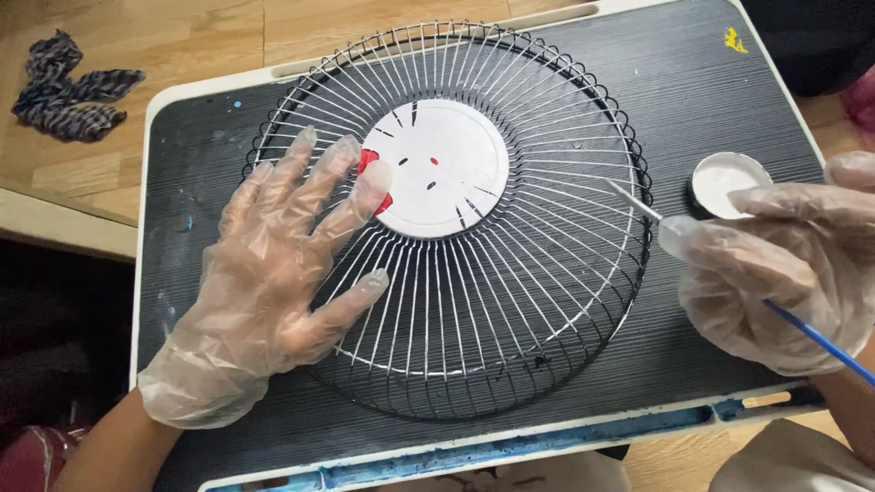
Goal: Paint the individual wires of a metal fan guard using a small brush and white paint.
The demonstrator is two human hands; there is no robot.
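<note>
Left hand (264, 282) lies flat and released on the fan grille (565, 301); right hand (788, 273) grasps a paintbrush (816, 339) at its rim.

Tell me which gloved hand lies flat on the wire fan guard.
The left hand: its clear plastic glove lies spread on the round wire fan guard, while the right hand holds a blue-handled paintbrush.
</note>
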